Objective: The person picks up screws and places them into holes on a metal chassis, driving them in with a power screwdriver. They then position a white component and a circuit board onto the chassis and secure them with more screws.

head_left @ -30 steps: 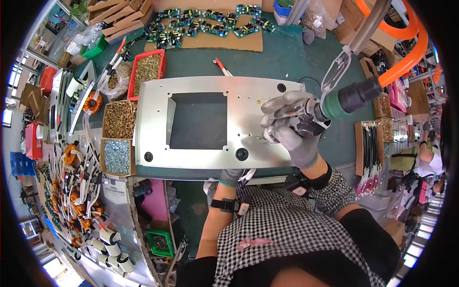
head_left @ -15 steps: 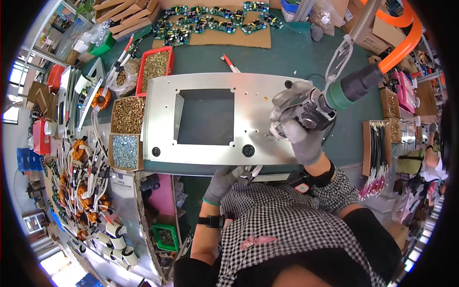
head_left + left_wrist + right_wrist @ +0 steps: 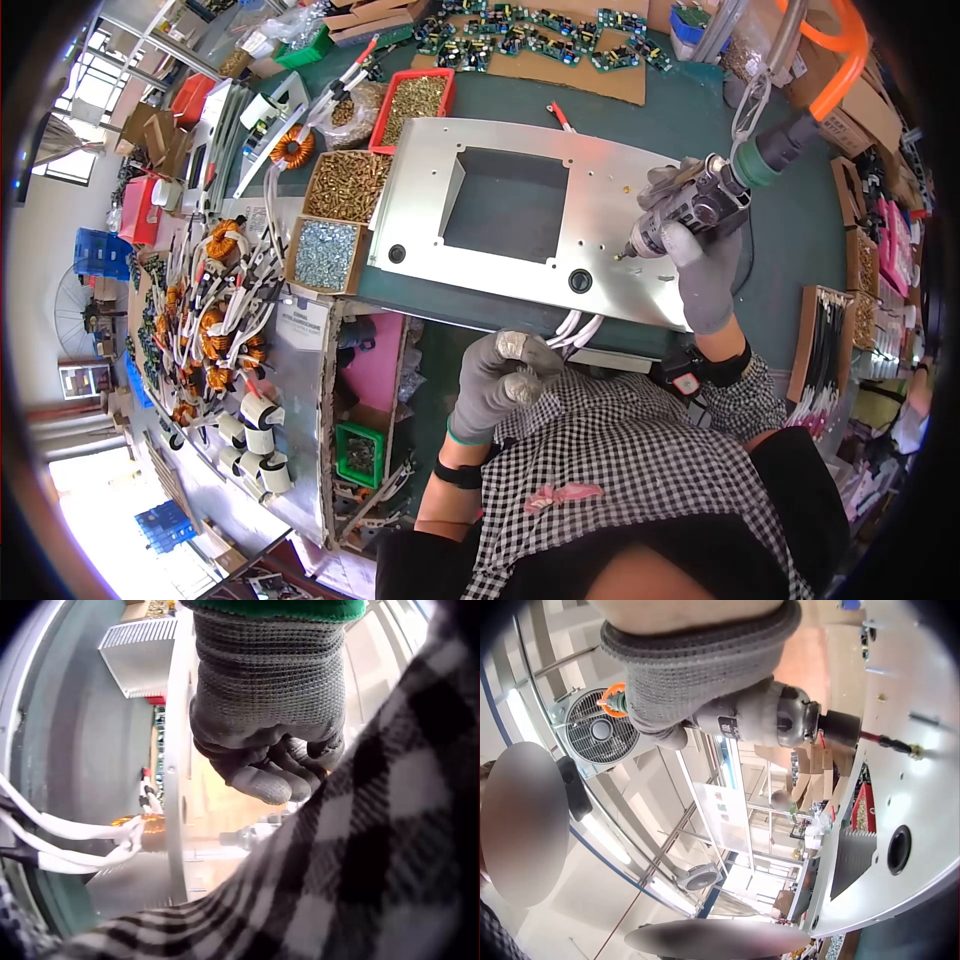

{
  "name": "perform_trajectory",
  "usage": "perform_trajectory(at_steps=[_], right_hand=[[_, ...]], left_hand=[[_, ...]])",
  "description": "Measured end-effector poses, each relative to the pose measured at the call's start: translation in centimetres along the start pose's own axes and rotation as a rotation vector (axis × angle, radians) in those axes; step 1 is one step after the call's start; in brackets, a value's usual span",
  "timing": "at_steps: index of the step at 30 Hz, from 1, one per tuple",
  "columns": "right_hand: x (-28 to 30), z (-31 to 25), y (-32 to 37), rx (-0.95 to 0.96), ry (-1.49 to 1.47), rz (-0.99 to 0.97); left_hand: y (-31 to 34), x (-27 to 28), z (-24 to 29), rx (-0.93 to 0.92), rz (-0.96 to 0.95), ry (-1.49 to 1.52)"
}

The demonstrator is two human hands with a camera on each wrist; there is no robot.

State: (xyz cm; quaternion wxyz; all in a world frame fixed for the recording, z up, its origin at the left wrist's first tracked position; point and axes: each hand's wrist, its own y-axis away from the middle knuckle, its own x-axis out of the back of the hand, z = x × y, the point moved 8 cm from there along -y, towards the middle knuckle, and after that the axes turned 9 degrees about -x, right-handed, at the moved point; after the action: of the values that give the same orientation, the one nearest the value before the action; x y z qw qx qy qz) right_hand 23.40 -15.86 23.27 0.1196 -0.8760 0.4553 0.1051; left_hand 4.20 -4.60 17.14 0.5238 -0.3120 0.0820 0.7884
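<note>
A bare metal panel with a rectangular cut-out lies on the green bench. My right hand, in a grey glove, grips an air screwdriver whose bit points down at a hole near the panel's right end. In the right wrist view the screwdriver carries a brass screw at its tip, against the panel. My left hand, also gloved, hovers in front of my checked shirt, just off the bench's front edge. Its fingers are curled, with nothing showing in them.
White wires hang out under the panel's front edge. A red tray and two boxes of screws sit left of the panel. Coils with white leads cover the left side. Circuit boards lie at the back. An orange hose hangs at right.
My left hand has come out from under the panel's front edge and risen toward my chest, fingers curling. The right hand keeps the screwdriver on the panel's right end.
</note>
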Motion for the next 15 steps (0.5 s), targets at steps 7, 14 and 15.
perform_trajectory(at_steps=[7, 14, 15], right_hand=[[2.7, -4.0, 4.2, 0.376, 0.603, 0.134], [-4.0, -8.4, 7.5, 0.462, 0.581, -0.408], [-4.1, -8.7, 7.5, 0.456, 0.574, -0.410]], left_hand=[[-2.1, -4.4, 7.8, -0.544, -0.018, -0.843], [-2.2, -10.6, 9.3, -0.868, -0.237, -1.127], [-1.9, -11.3, 9.2, -0.899, -0.280, -1.175]])
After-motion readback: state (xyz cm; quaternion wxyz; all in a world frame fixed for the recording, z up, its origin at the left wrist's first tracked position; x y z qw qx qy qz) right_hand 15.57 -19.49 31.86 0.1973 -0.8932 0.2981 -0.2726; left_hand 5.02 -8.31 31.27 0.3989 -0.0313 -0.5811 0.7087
